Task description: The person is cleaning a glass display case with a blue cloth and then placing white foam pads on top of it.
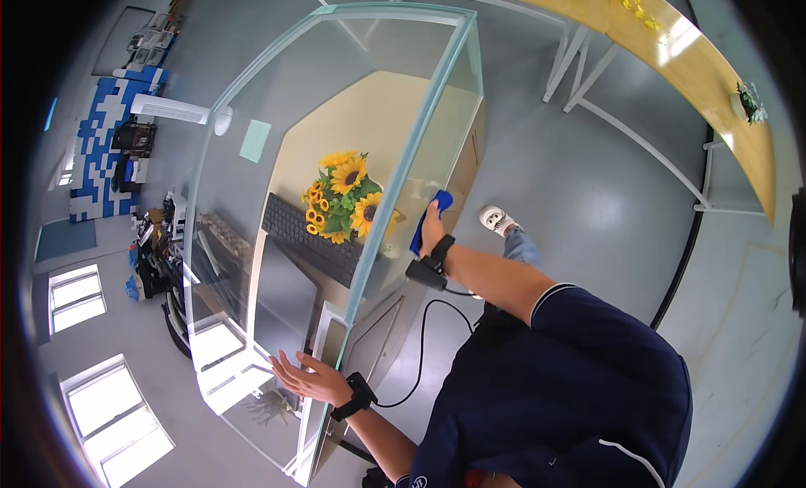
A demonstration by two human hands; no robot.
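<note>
Right hand (431,226): closed on a blue cloth (444,200), which shows above and below the fingers. Cloth is at the outer face of the long side pane of a glass case (417,144), on the person's side; whether all of it touches the pane cannot be told. A black wrist module (426,275) is strapped to the right wrist.

Left hand (312,382): fingers extended and spread, palm bare, beside the lower part of the same case. Contact with the glass cannot be told from this angle. A black wristband (359,396) sits at the left wrist; a black cable (422,345) loops between the two wrists.

Seen through the glass: sunflowers (348,179) with green leaves, beside a dark keyboard (306,240), key legends too small to read; next to it a dark flat panel (284,288). A pale green sheet (255,141) shows at the far side, any writing on it unreadable.

Labels: small white emblem (418,481) on the navy shirt (579,379), cut by the lower edge of view. White shoe (495,219) bears black marks, indistinct. Curved wooden table (672,76) beyond, carrying a potted plant (747,104) and yellow flowers (634,2)
</note>
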